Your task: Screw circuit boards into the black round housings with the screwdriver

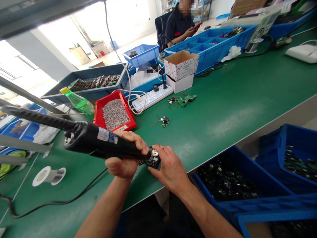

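Observation:
My left hand [126,153] is wrapped around a black electric screwdriver [99,140], which lies tilted across the view with its front end at a small black assembly. That assembly [154,159] has a round silver part on it and sits low over the green table near its front edge. The fingers of my right hand [169,165] are closed on its right side. The screwdriver's tip is hidden behind my left hand and the tool body. Beyond my hands lie a small circuit board with wires [165,121] and a green circuit board [184,100].
A red bin of screws [97,114] stands behind the screwdriver, beside a green bottle [83,105] and a power strip [152,98]. A solder spool [48,176] lies left. Blue crates [237,155] with black parts stand below the table's right edge. A person [179,24] sits across.

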`<control>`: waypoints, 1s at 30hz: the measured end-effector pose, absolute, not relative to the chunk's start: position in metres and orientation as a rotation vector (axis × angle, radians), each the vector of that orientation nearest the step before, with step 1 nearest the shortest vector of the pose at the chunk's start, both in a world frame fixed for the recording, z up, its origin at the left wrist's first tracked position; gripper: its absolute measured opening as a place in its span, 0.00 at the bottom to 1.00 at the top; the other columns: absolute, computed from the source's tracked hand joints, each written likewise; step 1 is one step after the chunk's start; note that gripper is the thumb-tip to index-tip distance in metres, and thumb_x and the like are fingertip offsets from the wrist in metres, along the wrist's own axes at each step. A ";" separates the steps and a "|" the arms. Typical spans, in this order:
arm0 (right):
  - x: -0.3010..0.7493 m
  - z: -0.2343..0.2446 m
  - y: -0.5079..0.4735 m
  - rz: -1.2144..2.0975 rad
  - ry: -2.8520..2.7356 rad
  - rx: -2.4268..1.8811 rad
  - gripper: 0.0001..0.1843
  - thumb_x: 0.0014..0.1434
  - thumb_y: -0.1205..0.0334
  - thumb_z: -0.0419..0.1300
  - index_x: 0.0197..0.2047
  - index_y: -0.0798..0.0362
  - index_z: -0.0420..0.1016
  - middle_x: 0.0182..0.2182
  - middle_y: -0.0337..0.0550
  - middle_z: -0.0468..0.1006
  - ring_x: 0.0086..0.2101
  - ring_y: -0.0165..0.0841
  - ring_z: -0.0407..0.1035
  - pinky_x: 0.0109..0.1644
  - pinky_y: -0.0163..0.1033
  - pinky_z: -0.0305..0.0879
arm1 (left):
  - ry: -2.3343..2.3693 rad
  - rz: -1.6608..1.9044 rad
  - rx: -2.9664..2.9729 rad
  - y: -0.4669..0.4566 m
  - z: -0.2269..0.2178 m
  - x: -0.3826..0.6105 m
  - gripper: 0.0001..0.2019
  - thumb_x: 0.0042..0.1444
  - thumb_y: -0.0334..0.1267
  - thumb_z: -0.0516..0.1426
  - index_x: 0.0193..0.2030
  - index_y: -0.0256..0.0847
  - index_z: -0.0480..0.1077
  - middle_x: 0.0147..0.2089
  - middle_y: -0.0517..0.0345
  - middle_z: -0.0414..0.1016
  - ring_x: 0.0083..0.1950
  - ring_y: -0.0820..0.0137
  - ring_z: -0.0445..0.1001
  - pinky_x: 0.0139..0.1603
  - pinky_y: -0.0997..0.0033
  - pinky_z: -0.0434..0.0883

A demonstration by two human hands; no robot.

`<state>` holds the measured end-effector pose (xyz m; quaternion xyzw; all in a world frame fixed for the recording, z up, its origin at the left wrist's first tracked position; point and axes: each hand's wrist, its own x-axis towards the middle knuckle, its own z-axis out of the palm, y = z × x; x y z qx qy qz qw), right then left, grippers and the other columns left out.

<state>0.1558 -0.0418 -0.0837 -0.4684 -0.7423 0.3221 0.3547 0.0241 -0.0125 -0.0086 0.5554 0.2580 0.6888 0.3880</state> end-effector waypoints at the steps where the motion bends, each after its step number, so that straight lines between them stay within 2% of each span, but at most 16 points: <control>1: 0.156 -0.083 -0.042 0.832 -1.916 -1.212 0.33 0.50 0.68 0.68 0.58 0.47 0.64 0.50 0.45 0.73 0.51 0.44 0.64 0.56 0.51 0.66 | 0.663 1.750 1.413 -0.012 -0.010 0.025 0.32 0.48 0.72 0.55 0.37 0.39 0.69 0.25 0.59 0.69 0.20 0.69 0.71 0.21 0.68 0.71; 6: 0.156 -0.082 -0.041 0.827 -1.909 -1.204 0.32 0.50 0.69 0.68 0.57 0.48 0.64 0.50 0.46 0.73 0.50 0.44 0.64 0.55 0.51 0.66 | 0.670 1.710 1.426 -0.014 -0.011 0.023 0.31 0.49 0.70 0.56 0.37 0.40 0.69 0.26 0.59 0.69 0.21 0.69 0.71 0.21 0.67 0.71; 21: 0.156 -0.084 -0.041 0.824 -1.910 -1.210 0.32 0.50 0.69 0.68 0.57 0.47 0.64 0.49 0.46 0.73 0.50 0.44 0.65 0.55 0.51 0.67 | 0.682 1.706 1.457 -0.015 -0.009 0.022 0.33 0.48 0.73 0.53 0.38 0.40 0.70 0.26 0.59 0.69 0.21 0.68 0.71 0.22 0.65 0.71; 30: 0.157 -0.085 -0.041 0.830 -1.893 -1.203 0.32 0.49 0.69 0.68 0.56 0.47 0.65 0.51 0.46 0.73 0.52 0.44 0.64 0.57 0.52 0.66 | 0.701 1.712 1.404 -0.014 -0.009 0.029 0.31 0.47 0.70 0.57 0.36 0.39 0.70 0.25 0.59 0.69 0.20 0.68 0.71 0.21 0.66 0.71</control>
